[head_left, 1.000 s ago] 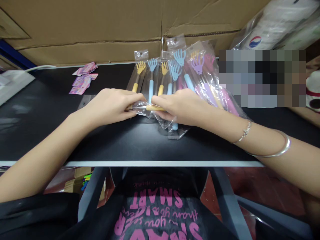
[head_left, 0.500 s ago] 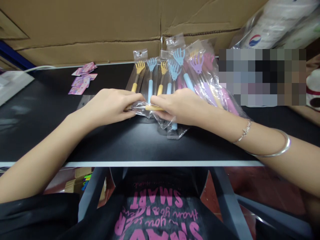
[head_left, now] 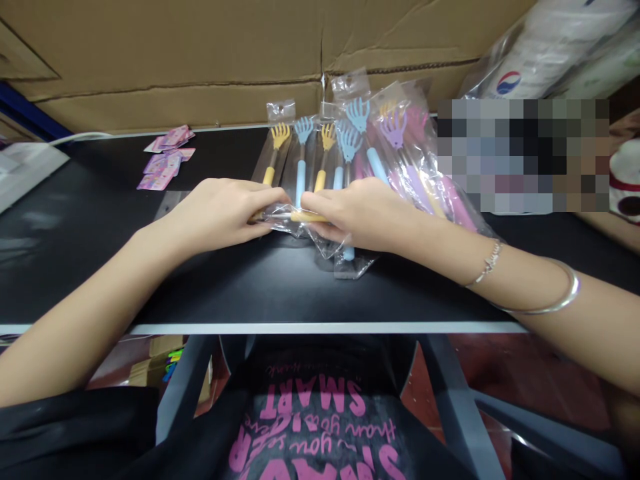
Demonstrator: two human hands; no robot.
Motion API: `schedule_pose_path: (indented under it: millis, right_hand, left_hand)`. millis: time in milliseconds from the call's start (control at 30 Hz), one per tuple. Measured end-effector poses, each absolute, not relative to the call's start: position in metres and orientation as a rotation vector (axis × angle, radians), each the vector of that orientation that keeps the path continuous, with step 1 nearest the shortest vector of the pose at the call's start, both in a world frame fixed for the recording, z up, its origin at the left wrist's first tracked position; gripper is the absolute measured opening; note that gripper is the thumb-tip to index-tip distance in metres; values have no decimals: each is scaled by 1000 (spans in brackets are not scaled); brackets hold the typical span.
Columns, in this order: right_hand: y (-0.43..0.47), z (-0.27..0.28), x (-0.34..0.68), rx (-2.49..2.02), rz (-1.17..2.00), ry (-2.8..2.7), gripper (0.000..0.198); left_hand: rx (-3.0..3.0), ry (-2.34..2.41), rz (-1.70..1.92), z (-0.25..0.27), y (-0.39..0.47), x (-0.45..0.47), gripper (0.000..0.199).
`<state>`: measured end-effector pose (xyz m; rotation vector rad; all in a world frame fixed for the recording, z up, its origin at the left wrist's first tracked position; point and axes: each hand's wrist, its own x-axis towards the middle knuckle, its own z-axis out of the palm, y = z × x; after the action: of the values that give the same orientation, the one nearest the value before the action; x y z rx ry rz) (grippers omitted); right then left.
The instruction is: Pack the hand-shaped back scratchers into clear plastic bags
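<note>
Between my two hands lies a yellow-handled back scratcher [head_left: 306,217] in a clear plastic sleeve, held crosswise above the black table. My left hand [head_left: 225,210] is closed around its left end, so its claw is hidden. My right hand [head_left: 357,210] grips the yellow handle at the other end. Just behind my hands several bagged back scratchers lie with claws pointing away: a yellow one [head_left: 281,137], a blue one [head_left: 303,130], a purple one [head_left: 395,127] and others in blue, yellow and pink.
Small pink and purple cards [head_left: 163,163] lie in a loose pile at the back left. A cardboard wall [head_left: 200,60] stands along the table's far edge. Plastic-wrapped white cups [head_left: 545,60] are at the back right, beside a blurred-out patch. A white object [head_left: 30,170] sits far left.
</note>
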<state>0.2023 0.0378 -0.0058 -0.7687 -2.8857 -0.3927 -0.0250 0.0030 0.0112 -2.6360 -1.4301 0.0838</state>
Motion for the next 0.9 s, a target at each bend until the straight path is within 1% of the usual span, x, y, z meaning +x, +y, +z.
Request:
schedule_pose_path:
  millis: [567,900]
  right_hand:
    - [38,-6,203,-760,-381,-2892,25]
    - [38,-5,202,-767,-402,-2899,27]
  left_hand:
    - [-2636,-1448,68,11,2,-24,30]
    - [-2652,-1467,67,12,2,-24,32]
